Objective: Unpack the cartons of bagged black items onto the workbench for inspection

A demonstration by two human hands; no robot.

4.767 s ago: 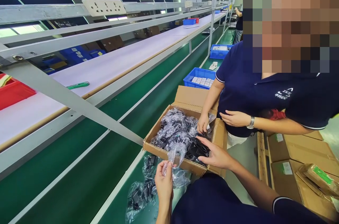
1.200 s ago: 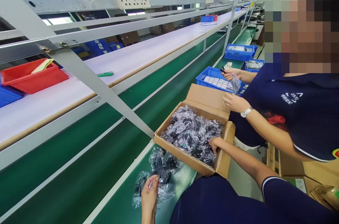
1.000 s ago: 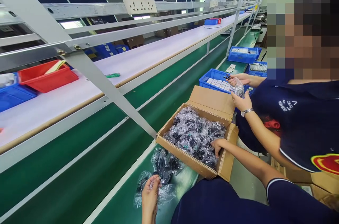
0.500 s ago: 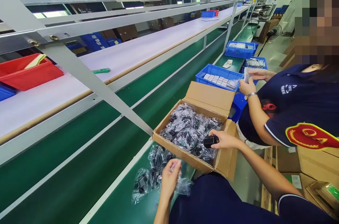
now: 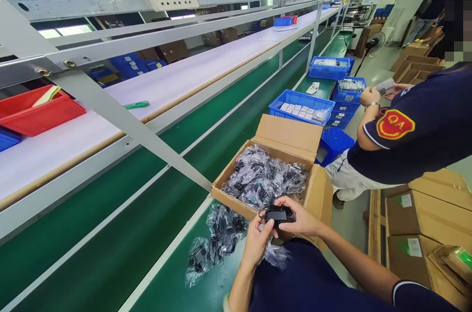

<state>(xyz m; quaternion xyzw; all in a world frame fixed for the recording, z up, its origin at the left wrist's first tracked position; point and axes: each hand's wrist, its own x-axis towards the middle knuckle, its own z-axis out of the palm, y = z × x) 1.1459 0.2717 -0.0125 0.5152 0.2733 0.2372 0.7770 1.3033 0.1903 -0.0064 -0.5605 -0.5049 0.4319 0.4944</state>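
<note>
A small black device (image 5: 277, 214) is held in front of me, over the near edge of an open cardboard box (image 5: 317, 194). My right hand (image 5: 300, 218) grips its right end. My left hand (image 5: 260, 239) pinches its left end and also holds a crumpled clear plastic bag (image 5: 275, 255) beneath. The box is filled with several black devices in clear bags (image 5: 263, 179). Several more bagged devices (image 5: 216, 240) lie loose on the green belt (image 5: 110, 233) left of my hands.
A co-worker in a dark blue shirt (image 5: 420, 130) stands to the right, turned away, holding a small packet (image 5: 385, 86). Blue bins (image 5: 298, 105) sit beyond the box. A white shelf (image 5: 165, 80) with a red bin (image 5: 37, 112) runs along the left. Cardboard cartons (image 5: 416, 213) are stacked at right.
My right hand lifted a black device out of the box and brought it to my left hand, which rose from the belt. The co-worker turned away to the right.
</note>
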